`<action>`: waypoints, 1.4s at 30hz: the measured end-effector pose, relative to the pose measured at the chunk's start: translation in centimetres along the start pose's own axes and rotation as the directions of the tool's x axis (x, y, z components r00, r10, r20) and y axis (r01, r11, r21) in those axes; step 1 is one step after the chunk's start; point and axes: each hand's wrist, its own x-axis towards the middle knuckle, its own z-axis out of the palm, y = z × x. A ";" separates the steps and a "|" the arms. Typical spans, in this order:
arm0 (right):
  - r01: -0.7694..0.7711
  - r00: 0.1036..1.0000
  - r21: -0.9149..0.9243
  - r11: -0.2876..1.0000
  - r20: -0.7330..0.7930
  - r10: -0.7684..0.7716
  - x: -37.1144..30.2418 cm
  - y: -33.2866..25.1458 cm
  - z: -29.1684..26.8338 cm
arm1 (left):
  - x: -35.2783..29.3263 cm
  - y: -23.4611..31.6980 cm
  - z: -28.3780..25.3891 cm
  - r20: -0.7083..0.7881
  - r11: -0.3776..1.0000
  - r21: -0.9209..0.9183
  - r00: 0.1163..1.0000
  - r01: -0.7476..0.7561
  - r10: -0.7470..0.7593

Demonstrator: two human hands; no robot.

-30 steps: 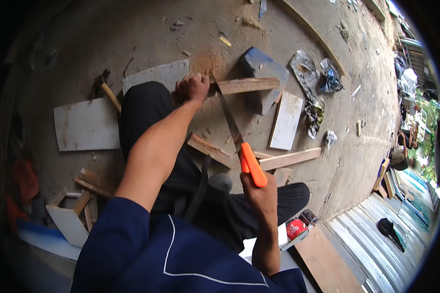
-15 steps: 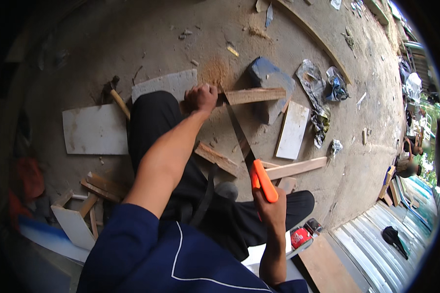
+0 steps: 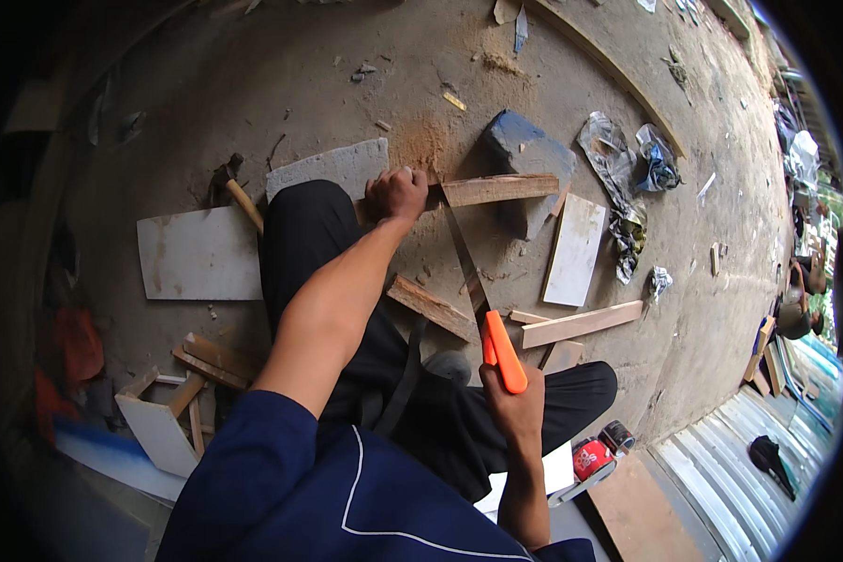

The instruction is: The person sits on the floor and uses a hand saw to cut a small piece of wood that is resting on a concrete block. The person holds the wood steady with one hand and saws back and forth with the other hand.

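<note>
My left hand point(image 3: 398, 195) is closed round the left part of a wooden plank point(image 3: 506, 189), beside my raised left knee. The plank's right end rests on a blue-grey block point(image 3: 529, 145). My right hand point(image 3: 517, 405) grips the orange handle point(image 3: 504, 351) of a hand saw. Its long dark blade point(image 3: 465, 264) slants up and left from the handle and meets the plank just right of my left hand. Reddish sawdust point(image 3: 420, 140) lies on the ground beyond the cut. How deep the blade sits in the wood cannot be made out.
A hammer point(image 3: 244, 201) and a white board point(image 3: 199, 255) lie at left. Wood offcuts point(image 3: 433, 307) are near my legs, with another strip point(image 3: 581, 324) at right. Crumpled plastic point(image 3: 604, 155) is beyond the block. A red power tool point(image 3: 592, 459) stands by corrugated metal sheets point(image 3: 721, 478).
The whole view has shifted slightly, so things sit a little further right. Against the ground, the saw handle has moved slightly left. Both hands keep their holds.
</note>
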 end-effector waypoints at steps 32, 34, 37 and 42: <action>0.050 0.999 -0.091 0.995 -0.013 -0.052 8.2 0.1 4.3 | 0.8 1.0 -0.5 0.038 1.000 0.023 0.999 -0.006 0.005; 0.083 0.996 -0.121 0.989 -0.017 -0.086 6.8 -0.4 4.0 | 0.4 0.6 -0.5 0.049 0.999 0.042 0.999 0.021 -0.023; 0.096 0.995 -0.074 0.993 0.031 -0.094 1.1 -0.3 0.7 | 0.3 -0.3 -0.9 0.049 0.996 0.069 0.997 0.050 -0.054; 0.130 0.989 -0.192 0.973 -0.050 -0.142 5.6 2.8 3.1 | 0.5 0.9 -0.7 0.039 1.000 -0.008 0.999 -0.025 0.026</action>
